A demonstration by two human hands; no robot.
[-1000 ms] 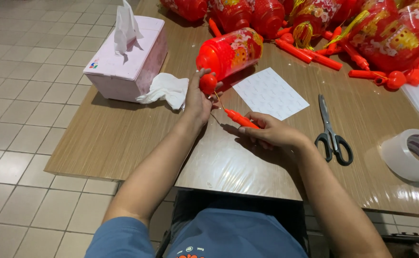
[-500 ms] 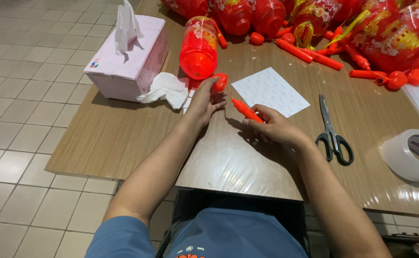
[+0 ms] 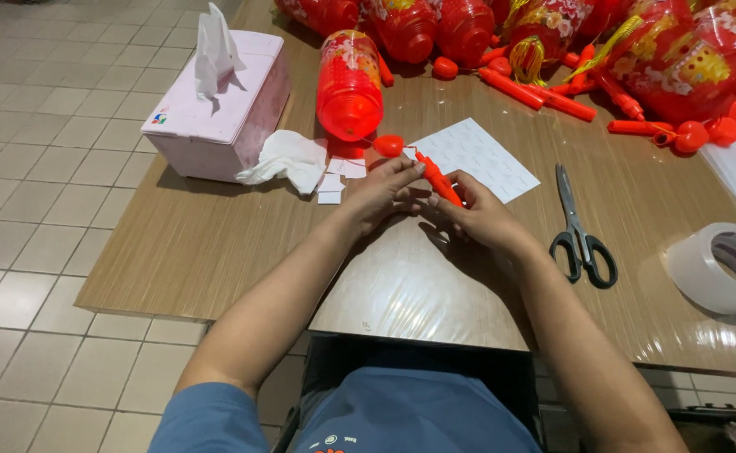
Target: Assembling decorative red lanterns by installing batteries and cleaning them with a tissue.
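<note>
The orange plastic stick (image 3: 436,178) lies slantwise between the two hands, just above the tabletop (image 3: 217,243), its upper end pointing toward a small red knob (image 3: 389,145) that sits at the open mouth of a red cylindrical lantern (image 3: 349,82) lying on its side. The left hand (image 3: 382,191) has its fingers pressed together around the stick's upper part, fingertips pinching it; the right hand (image 3: 478,214) cups the lower end, fingers curled shut on it. Whether a thin cord links stick and knob cannot be told.

Just beside the left hand lie small white paper scraps (image 3: 334,178) and a crumpled tissue (image 3: 288,159), with a pink tissue box (image 3: 221,109) beyond. A white sticker sheet (image 3: 477,155) lies behind the right hand, black-handled scissors (image 3: 582,226) to its right, and a roll of clear tape (image 3: 724,268) farther out.

The likely trouble — the stick is slim and smooth, so a loose pinch could let it twist or slip out. The lantern, being round and on its side, may roll if tugged or nudged — and could sweep the paper scraps off the edge.
</note>
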